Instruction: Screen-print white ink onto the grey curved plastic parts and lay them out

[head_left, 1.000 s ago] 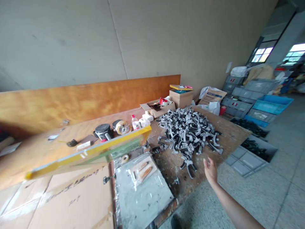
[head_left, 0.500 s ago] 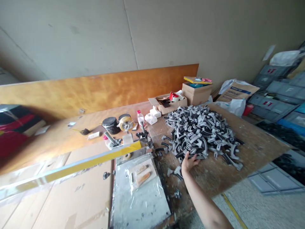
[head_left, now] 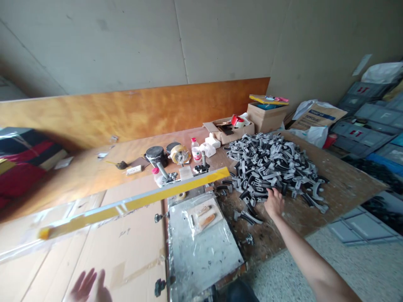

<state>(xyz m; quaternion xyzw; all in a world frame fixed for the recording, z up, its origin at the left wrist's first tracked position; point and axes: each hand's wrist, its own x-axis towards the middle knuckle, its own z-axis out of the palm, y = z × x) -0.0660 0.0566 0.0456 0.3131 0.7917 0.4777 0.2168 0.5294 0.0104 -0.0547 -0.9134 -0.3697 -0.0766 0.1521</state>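
Observation:
My right hand (head_left: 274, 202) reaches onto the near edge of a big pile of grey and black curved plastic parts (head_left: 270, 167) on the wooden workbench (head_left: 343, 184). Its fingers rest on the parts; whether they grip one is hidden. My left hand (head_left: 86, 287) shows at the bottom left, blurred, fingers spread, over flat cardboard (head_left: 103, 247). A raised yellow-edged frame (head_left: 135, 203) slants across the middle, above a plate covered in plastic film (head_left: 201, 247). Two loose parts (head_left: 247, 217) lie just left of my right hand.
Behind the plate stand a black tin (head_left: 156, 154), a tape roll (head_left: 180, 154), a small bottle (head_left: 195, 150) and open cardboard boxes (head_left: 231, 130). Grey and blue crates (head_left: 368, 121) are stacked at the right. A wooden board (head_left: 132, 109) leans on the wall.
The view has shifted left and down. My right hand moved right along the pile's near edge. My left hand has come into view at the bottom left.

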